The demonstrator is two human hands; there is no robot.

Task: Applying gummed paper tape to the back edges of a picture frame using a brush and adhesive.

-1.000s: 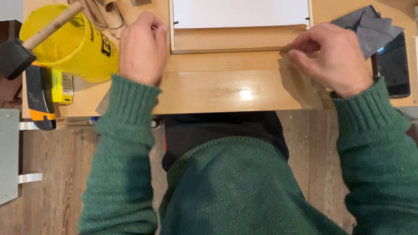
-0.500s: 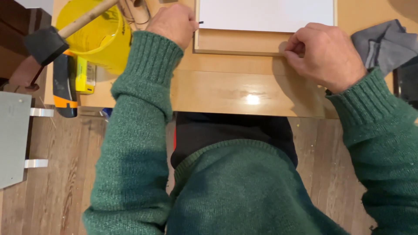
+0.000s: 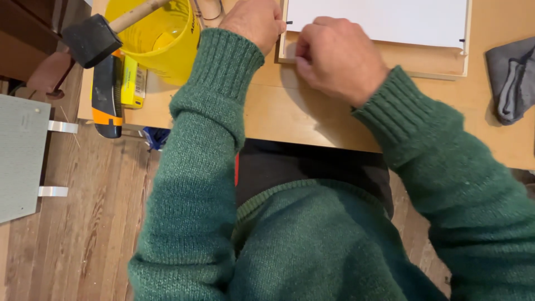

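a pale wooden surface [image 3: 312, 120] stands over a plank floor. on it lies a wooden frame [image 3: 429, 58] holding a white panel. the left hand [image 3: 253, 22] rests curled at the frame's near left corner; the right hand [image 3: 334, 56], fingers bunched, presses on that corner just beside it; whether either pinches anything cannot be told. left of the frame stands a yellow bucket [image 3: 161, 39]; right of it, a grey cloth [image 3: 512, 81].

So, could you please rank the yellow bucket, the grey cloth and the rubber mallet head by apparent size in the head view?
1. yellow bucket, clearly largest, though cropped at the top.
2. grey cloth, cut off at the right edge.
3. rubber mallet head, close to the cloth's visible part, so that order is unsure.
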